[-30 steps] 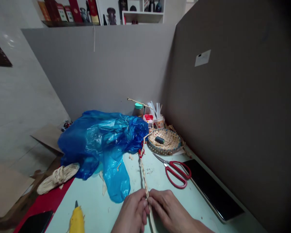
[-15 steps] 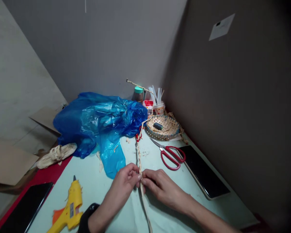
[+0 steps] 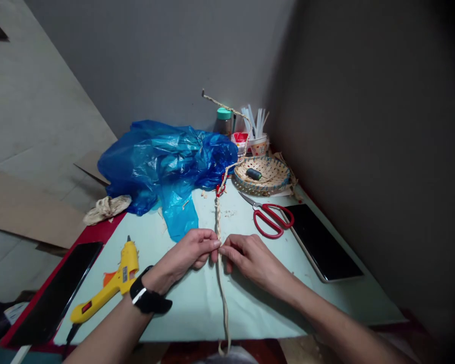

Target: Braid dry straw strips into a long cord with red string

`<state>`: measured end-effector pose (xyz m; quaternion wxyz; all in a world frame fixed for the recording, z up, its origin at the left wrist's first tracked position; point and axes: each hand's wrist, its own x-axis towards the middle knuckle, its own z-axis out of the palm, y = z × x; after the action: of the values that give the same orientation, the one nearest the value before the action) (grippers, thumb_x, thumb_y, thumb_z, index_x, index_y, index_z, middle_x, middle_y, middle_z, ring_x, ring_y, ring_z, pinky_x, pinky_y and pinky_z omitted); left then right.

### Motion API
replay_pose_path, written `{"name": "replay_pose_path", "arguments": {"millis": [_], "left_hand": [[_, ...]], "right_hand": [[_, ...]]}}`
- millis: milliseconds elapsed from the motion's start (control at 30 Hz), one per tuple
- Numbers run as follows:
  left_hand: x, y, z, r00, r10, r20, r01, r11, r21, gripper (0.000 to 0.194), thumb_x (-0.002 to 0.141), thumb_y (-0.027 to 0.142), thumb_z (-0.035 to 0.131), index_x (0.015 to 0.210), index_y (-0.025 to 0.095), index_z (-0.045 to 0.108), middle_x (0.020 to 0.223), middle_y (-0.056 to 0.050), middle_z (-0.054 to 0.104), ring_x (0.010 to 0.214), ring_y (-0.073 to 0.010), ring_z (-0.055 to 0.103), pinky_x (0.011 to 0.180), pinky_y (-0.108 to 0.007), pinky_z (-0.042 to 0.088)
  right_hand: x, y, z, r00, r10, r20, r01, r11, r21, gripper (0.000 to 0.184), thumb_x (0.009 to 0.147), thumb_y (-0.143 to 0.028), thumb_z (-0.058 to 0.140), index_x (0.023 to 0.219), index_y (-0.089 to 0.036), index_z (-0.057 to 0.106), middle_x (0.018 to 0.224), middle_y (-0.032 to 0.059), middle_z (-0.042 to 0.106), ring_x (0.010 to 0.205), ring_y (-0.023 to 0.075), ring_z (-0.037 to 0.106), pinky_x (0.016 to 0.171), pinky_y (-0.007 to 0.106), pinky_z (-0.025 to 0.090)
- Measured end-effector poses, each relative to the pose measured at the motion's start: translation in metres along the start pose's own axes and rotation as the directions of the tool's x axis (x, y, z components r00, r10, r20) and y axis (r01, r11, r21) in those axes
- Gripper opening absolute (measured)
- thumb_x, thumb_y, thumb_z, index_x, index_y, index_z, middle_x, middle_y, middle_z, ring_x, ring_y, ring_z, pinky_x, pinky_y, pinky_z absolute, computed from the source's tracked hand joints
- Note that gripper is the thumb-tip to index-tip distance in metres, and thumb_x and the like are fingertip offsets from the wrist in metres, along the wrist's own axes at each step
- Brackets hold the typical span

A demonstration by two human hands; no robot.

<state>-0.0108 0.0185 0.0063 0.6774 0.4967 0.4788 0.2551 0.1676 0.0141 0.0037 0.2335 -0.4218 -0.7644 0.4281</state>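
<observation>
A pale braided straw cord (image 3: 217, 217) runs from a red clip (image 3: 220, 190) near the woven basket (image 3: 276, 178) down the pale green mat (image 3: 197, 303) toward me and hangs over the near edge. My left hand (image 3: 191, 251), with a black watch on the wrist, pinches the cord from the left. My right hand (image 3: 246, 258) pinches the same spot from the right. The fingertips of both hands meet at the cord.
Red-handled scissors (image 3: 267, 220) lie right of the cord, a dark tablet (image 3: 320, 242) beyond them. A yellow glue gun (image 3: 109, 285) and a black phone (image 3: 56, 293) lie at left. A blue plastic bag (image 3: 163, 162), a straw bundle (image 3: 106, 208), a jar and a cup stand at the back.
The view has tilted down, so my forearms and the mat's near edge show. Both hands stay pinched on the cord, with small finger shifts.
</observation>
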Motion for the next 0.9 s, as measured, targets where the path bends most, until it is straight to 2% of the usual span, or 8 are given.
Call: {"name": "replay_pose_path", "arguments": {"millis": [100, 233, 300, 433, 500, 633, 767, 900], "left_hand": [[-0.001, -0.001, -0.001, 1.0, 0.026, -0.001, -0.026, 0.999, 0.029, 0.021, 0.08, 0.034, 0.055, 0.074, 0.015, 0.049, 0.058, 0.004, 0.051, 0.038, -0.0025, 0.025, 0.039, -0.021, 0.012], [-0.002, 0.001, -0.002, 0.999, 0.042, -0.026, -0.039, 0.992, 0.123, 0.022, 0.078, 0.035, 0.056, 0.071, 0.015, 0.051, 0.054, 0.005, 0.048, 0.041, -0.0039, 0.027, 0.041, -0.021, 0.014], [-0.002, 0.001, -0.002, 0.999, 0.037, -0.039, -0.03, 0.986, 0.162, 0.019, 0.076, 0.032, 0.056, 0.069, 0.015, 0.051, 0.053, 0.005, 0.048, 0.043, -0.0049, 0.028, 0.043, -0.021, 0.015], [-0.001, 0.0, 0.001, 0.995, 0.082, -0.05, -0.065, 0.956, 0.287, 0.013, 0.074, 0.027, 0.054, 0.068, 0.016, 0.049, 0.054, 0.005, 0.047, 0.049, -0.008, 0.035, 0.048, -0.021, 0.022], [-0.002, -0.002, 0.004, 0.983, 0.153, -0.097, -0.096, 0.893, 0.44, 0.013, 0.076, 0.025, 0.051, 0.066, 0.017, 0.048, 0.057, 0.004, 0.047, 0.055, -0.0105, 0.039, 0.052, -0.023, 0.025], [-0.005, -0.004, 0.009, 0.937, 0.307, -0.169, -0.1, 0.697, 0.71, 0.015, 0.081, 0.024, 0.044, 0.07, 0.018, 0.053, 0.074, -0.002, 0.058, 0.075, -0.0177, 0.049, 0.067, -0.027, 0.031], [-0.008, -0.001, 0.011, 0.945, 0.288, -0.155, -0.055, 0.607, 0.793, 0.019, 0.083, 0.025, 0.043, 0.07, 0.018, 0.055, 0.075, -0.005, 0.061, 0.076, -0.0198, 0.053, 0.067, -0.028, 0.031], [-0.01, 0.003, 0.011, 0.949, 0.287, -0.13, -0.036, 0.508, 0.861, 0.023, 0.086, 0.027, 0.042, 0.072, 0.018, 0.057, 0.075, -0.006, 0.064, 0.075, -0.0208, 0.056, 0.064, -0.029, 0.031]], "right_hand": [[0.001, 0.003, -0.001, 1.0, 0.023, 0.013, -0.024, 0.999, 0.048, 0.032, 0.092, -0.031, 0.045, 0.071, -0.017, 0.063, 0.061, -0.0007, 0.066, 0.05, 0.0093, 0.05, 0.054, 0.021, 0.033], [0.001, 0.004, -0.003, 0.993, 0.033, 0.114, -0.047, 0.991, 0.126, 0.026, 0.091, -0.031, 0.046, 0.079, -0.017, 0.065, 0.07, -0.0002, 0.068, 0.047, 0.0083, 0.048, 0.05, 0.021, 0.033], [0.0, 0.003, -0.005, 0.991, 0.032, 0.129, -0.044, 0.995, 0.093, 0.028, 0.092, -0.03, 0.045, 0.078, -0.017, 0.065, 0.068, -0.0002, 0.067, 0.048, 0.0085, 0.049, 0.05, 0.021, 0.033], [-0.001, 0.0, -0.005, 0.997, 0.018, 0.079, -0.012, 0.997, -0.074, 0.032, 0.092, -0.029, 0.043, 0.07, -0.016, 0.064, 0.062, 0.0003, 0.063, 0.055, 0.0102, 0.052, 0.055, 0.021, 0.032], [-0.001, -0.001, -0.003, 0.998, 0.009, 0.057, 0.0, 0.988, -0.151, 0.033, 0.092, -0.031, 0.043, 0.069, -0.016, 0.061, 0.063, 0.0017, 0.063, 0.057, 0.011, 0.053, 0.054, 0.022, 0.03], [0.0, 0.0, 0.001, 1.0, 0.014, 0.011, -0.009, 0.944, -0.331, 0.033, 0.093, -0.034, 0.04, 0.073, -0.016, 0.059, 0.064, 0.0041, 0.061, 0.054, 0.0119, 0.049, 0.049, 0.024, 0.024], [-0.003, -0.004, 0.002, 1.0, 0.014, 0.004, -0.011, 0.889, -0.458, 0.031, 0.093, -0.033, 0.038, 0.078, -0.016, 0.06, 0.067, 0.0064, 0.062, 0.054, 0.0129, 0.05, 0.05, 0.026, 0.022], [-0.005, -0.014, -0.005, 0.998, 0.018, 0.052, 0.01, 0.868, -0.496, 0.026, 0.091, -0.03, 0.042, 0.08, -0.016, 0.061, 0.073, 0.0077, 0.065, 0.061, 0.0148, 0.055, 0.052, 0.026, 0.024]]}}
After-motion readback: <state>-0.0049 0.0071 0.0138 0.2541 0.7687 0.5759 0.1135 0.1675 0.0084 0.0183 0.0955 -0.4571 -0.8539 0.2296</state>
